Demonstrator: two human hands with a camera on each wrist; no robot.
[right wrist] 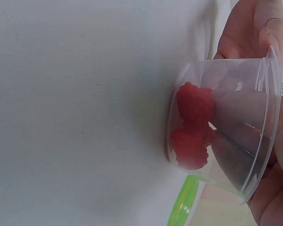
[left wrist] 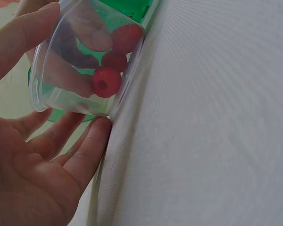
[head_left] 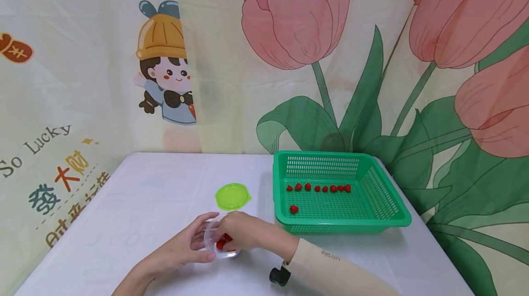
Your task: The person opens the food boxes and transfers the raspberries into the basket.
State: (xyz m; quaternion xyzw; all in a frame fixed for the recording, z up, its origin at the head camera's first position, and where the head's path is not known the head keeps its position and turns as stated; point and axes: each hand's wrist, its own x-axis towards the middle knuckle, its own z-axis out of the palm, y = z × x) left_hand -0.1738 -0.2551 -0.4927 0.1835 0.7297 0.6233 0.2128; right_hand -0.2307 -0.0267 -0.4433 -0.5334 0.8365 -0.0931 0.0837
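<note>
A clear plastic cup (head_left: 210,237) stands on the white table, with several red raspberries (left wrist: 106,82) at its bottom. My left hand (head_left: 182,246) grips the cup from the left, the thumb on the near side and the fingers round the far side. From above, my right hand (head_left: 244,231) reaches inside the cup. Through the clear wall in the left wrist view, its fingertips are close against the raspberries; whether they pinch one cannot be made out. Beyond the cup lies a round lime-green lid (head_left: 232,196) with a small tab.
To the right stands a green slotted plastic basket (head_left: 343,229). Inside it, a row of several raspberries (head_left: 307,187) lies along the back, and a single raspberry (head_left: 294,209) sits nearer the front left. A printed cloth (head_left: 223,103) hangs behind the table.
</note>
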